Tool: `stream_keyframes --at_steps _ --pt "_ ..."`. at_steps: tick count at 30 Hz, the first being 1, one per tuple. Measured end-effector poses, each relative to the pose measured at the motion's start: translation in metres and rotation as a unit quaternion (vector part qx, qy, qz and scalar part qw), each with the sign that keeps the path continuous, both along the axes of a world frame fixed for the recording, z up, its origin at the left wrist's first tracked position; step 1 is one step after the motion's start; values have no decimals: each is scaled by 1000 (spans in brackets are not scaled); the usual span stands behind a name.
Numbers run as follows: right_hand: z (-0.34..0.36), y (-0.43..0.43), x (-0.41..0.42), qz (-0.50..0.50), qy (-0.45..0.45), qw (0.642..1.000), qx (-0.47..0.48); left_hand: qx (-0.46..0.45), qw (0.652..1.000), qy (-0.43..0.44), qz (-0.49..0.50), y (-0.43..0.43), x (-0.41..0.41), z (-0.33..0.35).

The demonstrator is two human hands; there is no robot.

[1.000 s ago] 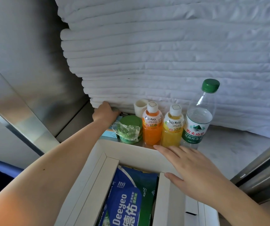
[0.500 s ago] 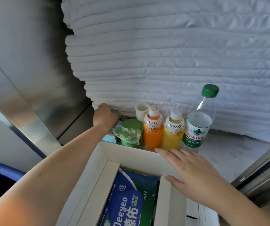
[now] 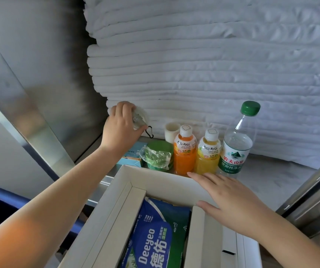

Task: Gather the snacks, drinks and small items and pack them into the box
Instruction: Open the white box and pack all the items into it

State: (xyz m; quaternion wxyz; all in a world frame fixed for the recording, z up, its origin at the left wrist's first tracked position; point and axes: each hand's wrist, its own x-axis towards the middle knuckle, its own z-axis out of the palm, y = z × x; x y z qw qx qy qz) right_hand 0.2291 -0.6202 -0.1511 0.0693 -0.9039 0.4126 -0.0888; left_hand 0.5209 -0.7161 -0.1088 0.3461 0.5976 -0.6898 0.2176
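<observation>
1. A grey shelf (image 3: 271, 176) carries stacked white bedding (image 3: 213, 64) beside a metal wall (image 3: 39, 55).
2. The left hand (image 3: 121, 130) grips a small clear round item (image 3: 140, 118) above the shelf.
3. The right hand (image 3: 230, 198) lies flat, fingers straight, on the box (image 3: 151, 175) rim; bottles (image 3: 208, 157) stand just behind.

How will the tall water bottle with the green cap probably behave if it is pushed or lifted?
The water bottle looks nearly full, so it is probably heavy for its size. It stands tall on a narrow base, so a push near the green cap may tip it. Its thin clear wall probably gives a little under a grip.
</observation>
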Motion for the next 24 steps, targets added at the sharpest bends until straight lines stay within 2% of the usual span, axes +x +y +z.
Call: stream_keyframes --at_steps 6,11,13,16,19,24 --pt "12 2 5 -26 -85 996 -10 -44 996 -50 -54 47 -36 29" --pt "31 4 18 -56 -237 969 -44 -5 995 0 -99 86 -62 36" --pt "36 2 22 -70 -291 954 -30 16 993 15 -118 99 -71 35" --pt "40 2 25 -68 -353 932 41 45 990 24 -131 115 -79 32" --pt "39 6 26 -56 -342 935 76 62 988 24 -140 125 -83 27" --pt "32 14 26 -55 -290 954 43 82 986 31 -141 133 -87 14"
